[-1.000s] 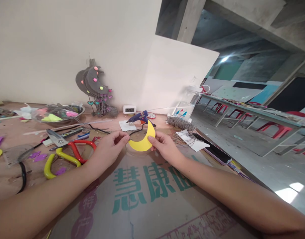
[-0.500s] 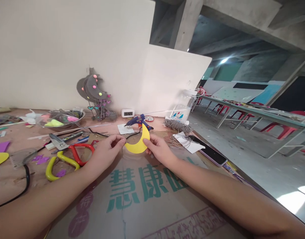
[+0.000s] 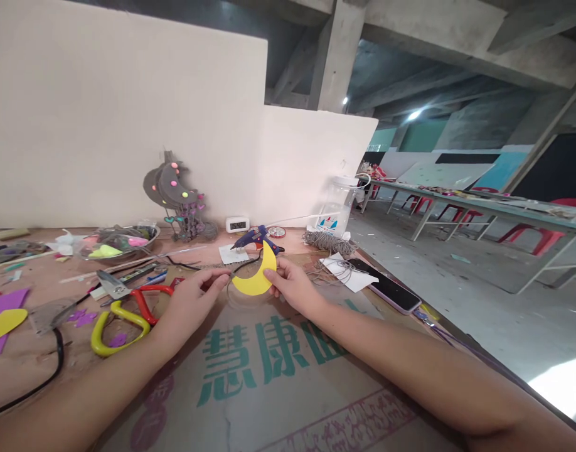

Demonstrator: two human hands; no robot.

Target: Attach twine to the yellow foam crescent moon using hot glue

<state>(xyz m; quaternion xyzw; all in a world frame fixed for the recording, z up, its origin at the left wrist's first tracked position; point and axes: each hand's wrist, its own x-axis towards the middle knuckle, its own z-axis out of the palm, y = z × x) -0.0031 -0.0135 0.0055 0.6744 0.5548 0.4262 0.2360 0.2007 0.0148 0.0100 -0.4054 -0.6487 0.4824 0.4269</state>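
I hold a yellow foam crescent upright over the cardboard sheet, one hand at each side. My left hand pinches its left tip with thumb and fingers. My right hand grips its right edge with closed fingers. Just behind the crescent lies a blue glue gun on a white paper square.
Red-handled scissors and yellow-handled scissors lie to the left, near a metal bowl of foam pieces. A grey moon ornament, a small clock, a twine coil and a phone stand behind and right.
The view has tilted upward, so the hands and crescent sit slightly lower-left in frame. Both hands keep their hold on the crescent.
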